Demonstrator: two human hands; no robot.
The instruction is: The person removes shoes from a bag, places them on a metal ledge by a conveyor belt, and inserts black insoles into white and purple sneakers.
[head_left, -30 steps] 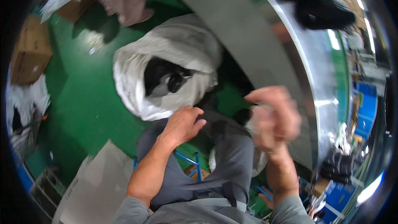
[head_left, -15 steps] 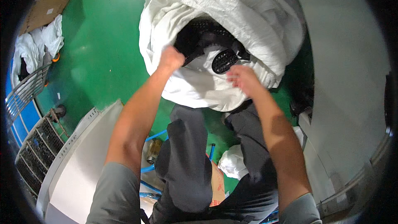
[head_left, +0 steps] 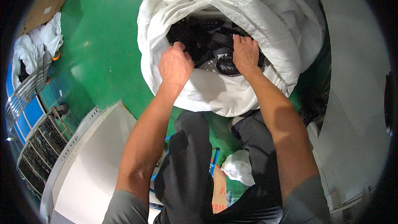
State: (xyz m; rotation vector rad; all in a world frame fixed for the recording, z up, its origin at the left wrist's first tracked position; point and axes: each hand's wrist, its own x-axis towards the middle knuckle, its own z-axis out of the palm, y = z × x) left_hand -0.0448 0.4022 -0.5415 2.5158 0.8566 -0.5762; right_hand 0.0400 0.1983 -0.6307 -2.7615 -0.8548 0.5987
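Both left hand [head_left: 176, 64] and right hand [head_left: 246, 54] reach into the white sack [head_left: 207, 93] at twelve o'clock, at its mouth's eight and four. Whether either grip holds the black things [head_left: 188, 33] inside, nobody can tell. Reaching in seems the step; next likely needs pinching.

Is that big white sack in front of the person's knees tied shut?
No, the white sack gapes open, showing black items inside, with the left hand and right hand at its opening.

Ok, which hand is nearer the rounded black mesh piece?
Right hand, close beside the rounded piece; left hand is farther off, toward the left of the white sack.
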